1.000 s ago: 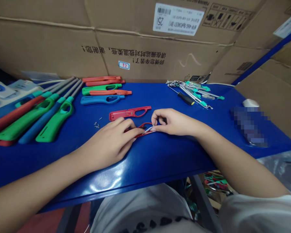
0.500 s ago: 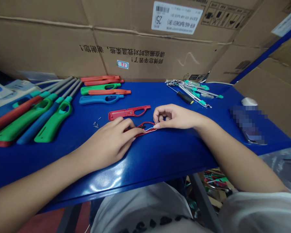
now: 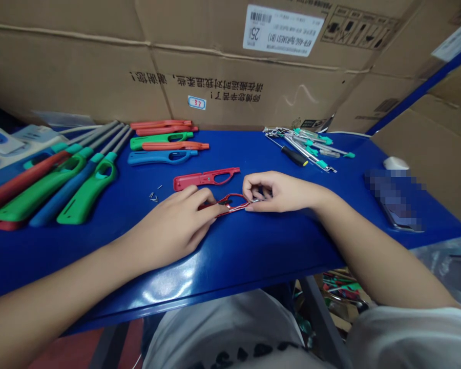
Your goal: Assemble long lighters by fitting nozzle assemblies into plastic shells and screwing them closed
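My left hand (image 3: 176, 225) lies palm down on a red lighter shell half (image 3: 232, 201) on the blue table (image 3: 234, 256), its fingers closed over the handle end. My right hand (image 3: 280, 192) pinches the shell's loop end, fingers curled, with a small metal part at the fingertips. A second red shell half (image 3: 205, 179) lies just beyond both hands, touched by neither.
Finished long lighters (image 3: 61, 179) in green, blue and red lie at the left. Loose coloured shell halves (image 3: 163, 143) sit behind. A screwdriver (image 3: 294, 156) and metal rods with teal tips (image 3: 311, 146) lie at the back right. Tiny screws (image 3: 153, 195) lie loose. Cardboard boxes (image 3: 215, 61) wall the back.
My right hand's fingertips have shifted slightly along the shell's loop end; the white strip seen there earlier no longer shows. My left hand has stayed put.
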A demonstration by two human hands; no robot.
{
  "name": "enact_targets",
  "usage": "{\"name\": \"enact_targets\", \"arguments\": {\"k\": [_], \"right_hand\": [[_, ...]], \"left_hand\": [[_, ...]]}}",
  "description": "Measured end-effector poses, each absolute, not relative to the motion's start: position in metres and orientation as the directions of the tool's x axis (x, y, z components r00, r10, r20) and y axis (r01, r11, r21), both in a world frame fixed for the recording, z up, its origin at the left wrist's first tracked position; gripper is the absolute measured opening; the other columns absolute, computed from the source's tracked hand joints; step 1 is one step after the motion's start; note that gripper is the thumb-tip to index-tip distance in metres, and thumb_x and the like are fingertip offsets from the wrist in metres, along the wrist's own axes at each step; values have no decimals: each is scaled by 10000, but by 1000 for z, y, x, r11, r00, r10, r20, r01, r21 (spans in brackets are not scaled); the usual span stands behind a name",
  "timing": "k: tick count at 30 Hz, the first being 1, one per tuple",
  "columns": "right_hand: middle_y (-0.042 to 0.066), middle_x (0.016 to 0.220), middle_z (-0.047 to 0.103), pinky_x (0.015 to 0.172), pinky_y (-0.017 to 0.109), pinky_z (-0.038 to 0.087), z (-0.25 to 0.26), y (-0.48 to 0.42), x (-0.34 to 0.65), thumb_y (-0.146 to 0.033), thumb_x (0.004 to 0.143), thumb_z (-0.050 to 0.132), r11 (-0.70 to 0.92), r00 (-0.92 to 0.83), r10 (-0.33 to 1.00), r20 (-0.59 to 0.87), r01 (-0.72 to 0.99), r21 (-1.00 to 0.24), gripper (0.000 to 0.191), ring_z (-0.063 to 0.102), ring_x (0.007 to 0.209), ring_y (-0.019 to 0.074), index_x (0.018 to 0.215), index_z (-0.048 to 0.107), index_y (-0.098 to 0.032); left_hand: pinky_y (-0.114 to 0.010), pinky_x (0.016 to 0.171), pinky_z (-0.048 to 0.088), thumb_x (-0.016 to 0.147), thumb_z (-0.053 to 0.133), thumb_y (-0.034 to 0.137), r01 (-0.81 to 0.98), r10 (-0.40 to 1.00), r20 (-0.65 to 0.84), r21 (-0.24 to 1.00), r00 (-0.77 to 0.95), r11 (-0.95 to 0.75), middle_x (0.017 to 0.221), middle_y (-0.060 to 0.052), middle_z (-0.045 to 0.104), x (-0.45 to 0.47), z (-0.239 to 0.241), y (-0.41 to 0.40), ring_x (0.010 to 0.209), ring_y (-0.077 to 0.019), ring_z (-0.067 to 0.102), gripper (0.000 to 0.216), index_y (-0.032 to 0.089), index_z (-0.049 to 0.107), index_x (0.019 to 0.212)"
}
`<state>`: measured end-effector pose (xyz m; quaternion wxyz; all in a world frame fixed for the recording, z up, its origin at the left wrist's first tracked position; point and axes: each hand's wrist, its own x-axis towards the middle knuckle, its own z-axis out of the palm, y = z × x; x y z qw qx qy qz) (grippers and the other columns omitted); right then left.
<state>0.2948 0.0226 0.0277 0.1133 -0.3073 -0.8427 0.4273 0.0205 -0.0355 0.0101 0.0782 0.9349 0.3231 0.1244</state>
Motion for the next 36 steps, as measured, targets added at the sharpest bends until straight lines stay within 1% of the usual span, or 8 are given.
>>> {"name": "enact_targets", "arguments": {"k": [3,6,8,12,15,21,31,36], "right_hand": [[-31,768,552,631,234,387,28,21,293,-277,856,744,486,-786,616,-49,429,-762,180,486,679,102,914,606,-178],[6,848,605,669,243,406,28,21,291,-252,903,685,553,-805,593,-19,424,-717,83,529,740,117,907,652,-176],[23,885,622,695,249,415,28,21,291,-240,927,652,595,-816,578,2,420,-686,87,546,769,123,876,670,-173],[23,877,621,698,246,420,28,20,292,-215,941,624,638,-825,564,33,410,-652,105,548,753,117,862,669,-164],[24,899,621,709,244,429,29,20,293,-197,916,654,670,-853,520,39,380,-638,48,554,765,119,884,669,-164],[24,899,619,685,241,406,32,17,291,-157,916,645,703,-845,535,21,431,-566,20,547,766,124,900,655,-163],[36,917,631,695,237,413,30,18,292,-164,928,634,699,-852,522,32,405,-589,36,565,773,125,901,655,-154],[33,929,634,694,240,413,31,18,293,-102,904,613,720,-860,510,29,408,-562,77,565,782,129,918,659,-162]], "left_hand": [[-397,837,509,1034,435,207,583,621,179,224,763,-781,1091,-95,606,21,10,-35,987,-251,567,358,266,643,1319],[-405,839,516,1036,429,208,581,617,173,218,768,-784,1094,-100,603,22,9,-34,995,-257,566,371,258,638,1339],[-413,851,519,1039,424,207,579,614,169,215,771,-787,1093,-103,602,22,9,-34,1006,-261,564,379,250,634,1352],[-414,848,522,1040,427,211,576,612,174,216,772,-788,1091,-103,601,22,9,-34,1009,-263,566,386,257,633,1363],[-414,850,519,1038,430,208,575,616,178,233,768,-784,1103,-101,603,22,9,-34,1006,-261,571,383,266,642,1350],[-407,866,512,1038,429,198,571,618,171,255,767,-780,1108,-99,599,21,9,-34,1012,-254,566,378,248,644,1345],[-394,865,508,1040,436,199,561,613,188,266,768,-784,1104,-92,600,20,10,-34,1009,-241,566,371,245,645,1343],[-396,875,508,1041,438,202,566,618,184,268,765,-780,1118,-89,602,21,10,-33,1002,-235,568,366,251,646,1337]]}}
